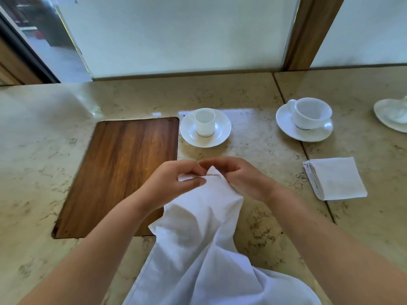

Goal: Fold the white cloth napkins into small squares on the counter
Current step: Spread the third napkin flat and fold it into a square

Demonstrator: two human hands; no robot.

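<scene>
Soft matt white cloth napkin [198, 238], glossy veined stone counter [253, 216], smooth grained wood board [123, 172], glazed cups [204, 122]

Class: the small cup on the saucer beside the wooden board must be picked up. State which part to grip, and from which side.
Grip the handle on the small cup, coming from the left, the board side. The cup stands upright on its saucer and the loop sticks out on that side, clear of the board.

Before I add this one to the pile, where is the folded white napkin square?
The folded white napkin square lies on the beige marble counter, right of both hands, nearer than the wide white cup.
</scene>
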